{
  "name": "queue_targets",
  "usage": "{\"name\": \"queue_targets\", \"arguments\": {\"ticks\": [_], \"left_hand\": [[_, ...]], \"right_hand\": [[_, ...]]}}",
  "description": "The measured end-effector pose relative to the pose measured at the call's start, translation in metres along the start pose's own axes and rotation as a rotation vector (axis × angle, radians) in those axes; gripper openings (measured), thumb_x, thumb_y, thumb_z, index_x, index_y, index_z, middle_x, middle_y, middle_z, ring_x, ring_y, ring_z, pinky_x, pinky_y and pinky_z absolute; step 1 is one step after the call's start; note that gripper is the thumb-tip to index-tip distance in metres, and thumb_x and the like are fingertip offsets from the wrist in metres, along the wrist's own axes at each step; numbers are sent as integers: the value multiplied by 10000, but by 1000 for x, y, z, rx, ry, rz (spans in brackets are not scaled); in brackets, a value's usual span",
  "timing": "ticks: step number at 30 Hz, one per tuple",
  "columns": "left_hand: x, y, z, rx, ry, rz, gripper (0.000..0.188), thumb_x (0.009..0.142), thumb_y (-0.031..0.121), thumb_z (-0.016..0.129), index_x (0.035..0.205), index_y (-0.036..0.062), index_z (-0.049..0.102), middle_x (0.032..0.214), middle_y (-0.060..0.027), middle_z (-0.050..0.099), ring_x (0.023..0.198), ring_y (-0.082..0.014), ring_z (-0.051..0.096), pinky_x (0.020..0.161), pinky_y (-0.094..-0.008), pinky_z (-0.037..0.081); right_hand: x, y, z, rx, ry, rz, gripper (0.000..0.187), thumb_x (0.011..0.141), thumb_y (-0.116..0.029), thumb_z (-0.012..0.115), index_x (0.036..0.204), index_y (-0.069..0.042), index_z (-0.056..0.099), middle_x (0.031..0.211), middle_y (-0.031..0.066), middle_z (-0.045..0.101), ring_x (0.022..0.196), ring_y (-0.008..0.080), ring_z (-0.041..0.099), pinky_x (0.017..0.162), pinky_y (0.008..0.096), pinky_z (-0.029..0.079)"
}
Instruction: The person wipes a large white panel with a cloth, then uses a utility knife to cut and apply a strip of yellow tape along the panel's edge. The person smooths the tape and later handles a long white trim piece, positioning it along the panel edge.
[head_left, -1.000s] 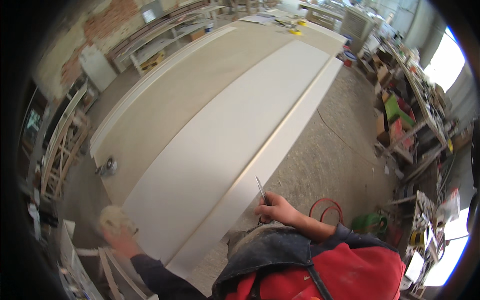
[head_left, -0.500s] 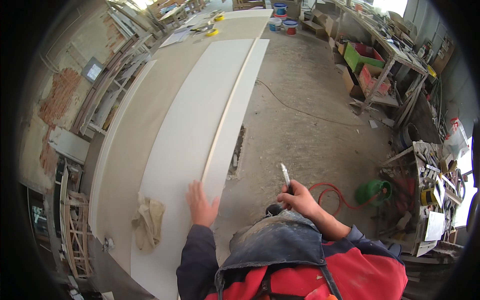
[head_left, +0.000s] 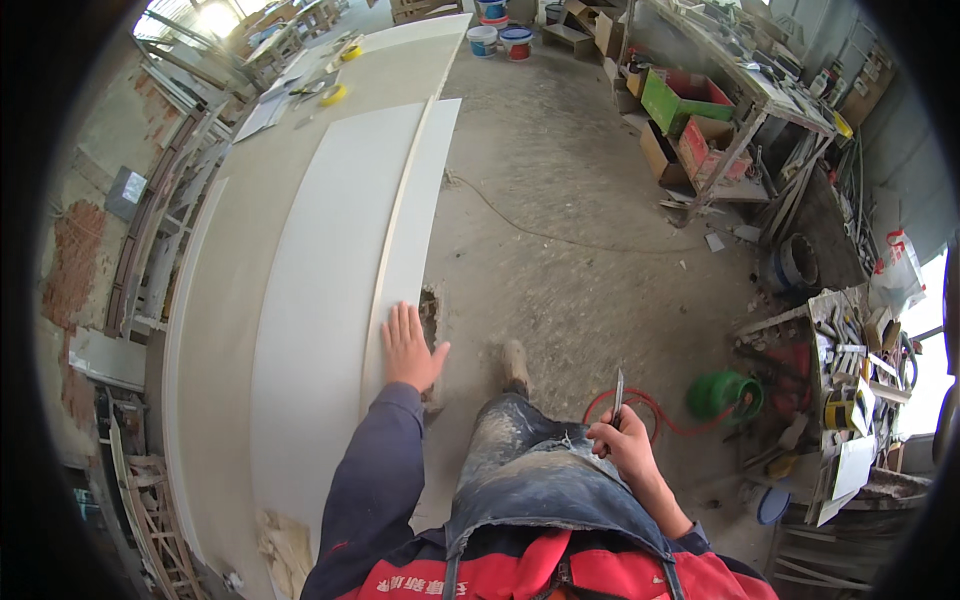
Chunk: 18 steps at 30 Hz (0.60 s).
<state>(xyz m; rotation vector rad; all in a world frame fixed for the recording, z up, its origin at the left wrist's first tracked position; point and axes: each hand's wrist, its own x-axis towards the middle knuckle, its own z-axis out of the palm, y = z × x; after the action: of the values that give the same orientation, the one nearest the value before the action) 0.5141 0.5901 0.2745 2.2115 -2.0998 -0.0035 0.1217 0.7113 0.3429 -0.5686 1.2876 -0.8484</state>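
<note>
A long white panel [head_left: 310,290] lies on the table, and a thin pale wooden strip [head_left: 393,225] runs lengthwise along it near the right edge. My left hand [head_left: 408,350] rests at that edge beside the strip, its fingers stretched out and holding nothing. Over the floor, right of the panel, my right hand [head_left: 628,446] is closed round a utility knife [head_left: 618,392]. Its blade points up and away from me. A crumpled beige cloth [head_left: 286,552] lies on the panel's near end, partly cut off by the picture's rim.
Rolls of yellow tape [head_left: 333,95] and papers lie at the table's far end. Paint buckets [head_left: 515,43] stand beyond. On the right are a green gas cylinder [head_left: 712,396], a red hose [head_left: 655,420] and cluttered shelving [head_left: 760,110]. A cable [head_left: 540,234] crosses the floor.
I have moved forward along the panel, so the cloth now sits nearer the lower rim. My left hand has slid farther up the edge. The knife stays in my right hand, its blade more upright.
</note>
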Motion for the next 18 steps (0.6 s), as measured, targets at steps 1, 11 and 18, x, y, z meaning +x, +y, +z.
{"name": "queue_targets", "arguments": {"ticks": [1, 11, 18], "left_hand": [[34, 4, 0, 3, -16, 10, 988, 909, 507, 689, 1602, -36, 241, 1688, -226, 224, 1588, -367, 141, 1273, -542, 125], [352, 40, 6, -45, -93, -4, 987, 939, 502, 657, 1623, -27, 180, 1713, -197, 157, 1598, -344, 88, 1287, -515, 81], [513, 59, 9, -24, -138, 5, 982, 940, 509, 647, 1621, -29, 188, 1716, -194, 148, 1599, -343, 89, 1290, -512, 83]], "right_hand": [[15, -6, 1, 8, 15, 15, 222, 891, -60, 708, 1000, -59, 515, 800, 75, 675, 583, 123, 613, 523, 255, 470], [187, -169, 32, 41, 241, -81, 214, 876, -25, 696, 998, -35, 520, 790, 100, 666, 579, 135, 605, 525, 257, 464], [306, -241, 33, 111, 252, -83, 194, 884, -21, 686, 992, -31, 525, 808, 124, 683, 577, 149, 616, 519, 268, 470]]}}
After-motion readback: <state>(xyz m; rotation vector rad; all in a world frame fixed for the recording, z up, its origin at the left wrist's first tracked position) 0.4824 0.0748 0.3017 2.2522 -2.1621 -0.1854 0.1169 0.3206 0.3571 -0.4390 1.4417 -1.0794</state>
